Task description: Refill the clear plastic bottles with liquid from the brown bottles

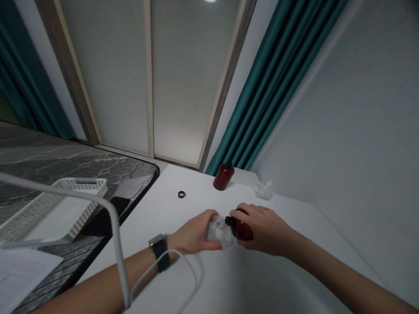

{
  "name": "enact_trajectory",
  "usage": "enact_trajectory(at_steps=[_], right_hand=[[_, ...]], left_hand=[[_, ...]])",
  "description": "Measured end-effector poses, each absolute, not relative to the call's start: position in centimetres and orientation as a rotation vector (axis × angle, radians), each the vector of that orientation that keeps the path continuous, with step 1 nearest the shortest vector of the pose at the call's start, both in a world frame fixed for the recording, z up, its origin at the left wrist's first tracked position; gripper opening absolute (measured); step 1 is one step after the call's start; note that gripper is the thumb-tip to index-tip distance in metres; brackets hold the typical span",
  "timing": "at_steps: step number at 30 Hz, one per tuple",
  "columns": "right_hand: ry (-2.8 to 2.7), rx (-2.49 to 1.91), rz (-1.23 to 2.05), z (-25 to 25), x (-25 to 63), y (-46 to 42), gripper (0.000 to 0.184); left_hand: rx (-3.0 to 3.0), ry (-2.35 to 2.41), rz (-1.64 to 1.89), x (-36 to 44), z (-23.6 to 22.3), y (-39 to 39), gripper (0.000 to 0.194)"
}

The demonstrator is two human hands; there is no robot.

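Our left hand (193, 233) is curled around a clear container (218, 231), its fingers closed on the sides rather than spread. Our right hand (263, 231) grips an amber bottle (242, 230) in curled fingers, with the bottle's black neck (229, 221) tilted toward the container. The neck is touching the container or just beside it; we cannot tell which. Both hands are low over the white table (147, 218), near its middle, though we cannot tell whether the container rests on it.

We judge the container's smooth sides the likeliest trouble, since a slack grip could let it slip and fall. With the neck so close, a small sideways drift could knock the two together. A watch (159, 252) sits on our left wrist, and a white cable (183, 257) curves beside it across the table; a snag there could jerk that arm. Toward the table's far edge lie a black ring (181, 194), a second amber bottle (223, 176), standing upright, and a clear glass piece (263, 190). A wide sweep of the right arm could topple that bottle.
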State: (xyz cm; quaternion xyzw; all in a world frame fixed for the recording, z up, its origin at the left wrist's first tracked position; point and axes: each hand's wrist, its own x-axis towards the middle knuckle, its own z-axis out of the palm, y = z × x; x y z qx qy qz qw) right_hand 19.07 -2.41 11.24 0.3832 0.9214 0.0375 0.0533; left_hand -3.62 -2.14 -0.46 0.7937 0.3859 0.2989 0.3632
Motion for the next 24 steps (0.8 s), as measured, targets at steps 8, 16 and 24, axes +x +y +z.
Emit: enact_trajectory(at_steps=[8, 16, 24], right_hand=[[2.787, 1.163, 0.128, 11.41, 18.95, -2.44, 0.042], [2.770, 1.172, 0.133, 11.45, 19.08, -2.46, 0.043], [2.769, 1.168, 0.137, 11.50, 19.07, -2.48, 0.044]], left_hand=[[2.038, 0.993, 0.774, -3.58, -0.65, -2.05, 0.074], [2.062, 0.994, 0.782, -3.55, -1.13, -1.88, 0.074], [2.083, 0.970, 0.795, -3.58, -1.36, -1.70, 0.075]])
